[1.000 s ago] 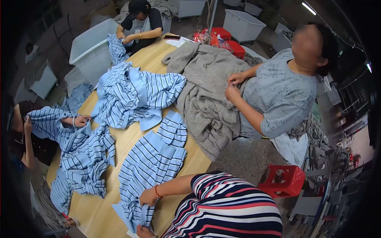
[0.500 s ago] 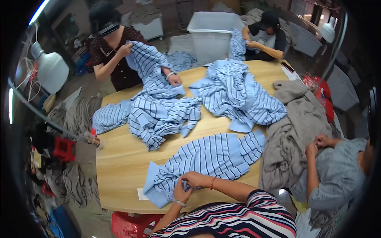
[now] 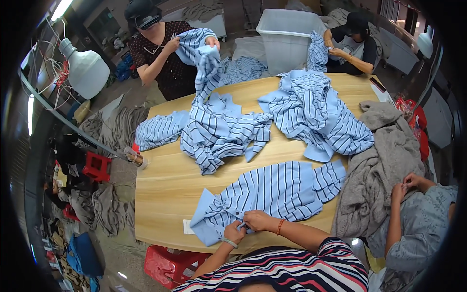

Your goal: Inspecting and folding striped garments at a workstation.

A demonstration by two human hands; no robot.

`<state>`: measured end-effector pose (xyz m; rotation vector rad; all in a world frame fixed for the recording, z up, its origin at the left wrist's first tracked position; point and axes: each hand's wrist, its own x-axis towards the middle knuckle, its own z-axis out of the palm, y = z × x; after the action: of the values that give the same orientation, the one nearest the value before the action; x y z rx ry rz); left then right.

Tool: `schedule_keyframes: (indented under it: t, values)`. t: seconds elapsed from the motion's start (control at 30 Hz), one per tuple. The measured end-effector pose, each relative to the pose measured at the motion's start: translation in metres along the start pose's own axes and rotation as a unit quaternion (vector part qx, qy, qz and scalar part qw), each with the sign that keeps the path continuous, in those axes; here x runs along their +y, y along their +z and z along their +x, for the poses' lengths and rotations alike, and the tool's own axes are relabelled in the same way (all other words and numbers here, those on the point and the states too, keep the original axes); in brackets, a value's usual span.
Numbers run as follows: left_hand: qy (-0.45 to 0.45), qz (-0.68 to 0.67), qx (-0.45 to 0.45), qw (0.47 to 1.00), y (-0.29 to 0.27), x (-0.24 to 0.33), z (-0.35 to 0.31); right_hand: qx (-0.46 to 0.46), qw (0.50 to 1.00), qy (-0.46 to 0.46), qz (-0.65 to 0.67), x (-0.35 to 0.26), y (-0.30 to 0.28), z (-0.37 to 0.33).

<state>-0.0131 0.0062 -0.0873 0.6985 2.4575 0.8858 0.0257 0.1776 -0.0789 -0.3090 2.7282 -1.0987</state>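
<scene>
Workshop floor, pale wood-grain table [image 3: 160,194] in the middle, big white plastic bin [image 3: 284,46] behind its far edge, red plastic stool [image 3: 165,265] under the near edge.

Work item: light-blue knit garment with dark stripes [image 3: 277,187], laid out along the near side of the table. Plain light-blue band [image 3: 206,221] at its left end; right end sits just beside the heap of grey-brown knit fabric [image 3: 374,185], can't tell if touching. Small white paper slip [image 3: 188,227] at the band's left edge. Two more striped heaps, left [image 3: 228,131] and right [image 3: 311,121], lie farther back.

Left hand [image 3: 235,232]: thumb and finger appear to pinch a small fold at the garment's near edge. Right hand [image 3: 259,220]: fingers grasping the same edge, nearly touching the left. Exact fingertip contact partly hidden. Small dark round buttons [image 3: 237,212] show just above the grip.

Step in hand, my read: close two-handed fingertip work on that edge, by the buttons. Rest of the garment lies flat, unheld.

Next move calls for, also my read: one hand steadying the fold, the other free to shift its grip, light pull only. Knit looks soft, so a hard tug could stretch the edge or drag the whole piece.
</scene>
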Motion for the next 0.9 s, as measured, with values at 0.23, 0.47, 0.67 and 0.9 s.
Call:
schedule_keyframes:
  t: [0.23,0.47,0.67,0.9]
  values:
    - [-0.168,-0.382,-0.237,0.877,0.016,-0.056,0.009,0.029,0.999,0.011,0.030,-0.006,0.005,-0.007]
    - [-0.189,-0.726,-0.218,0.624,0.044,-0.066,0.017,-0.001,1.000,-0.009,0.025,-0.013,-0.010,-0.010]
    - [-0.206,-0.693,-0.166,0.671,0.033,-0.043,0.013,0.006,1.000,-0.012,0.017,-0.015,-0.005,-0.017]
    - [-0.252,-0.679,-0.108,0.681,0.017,-0.019,-0.004,0.057,0.998,0.026,-0.019,-0.030,0.007,-0.019]
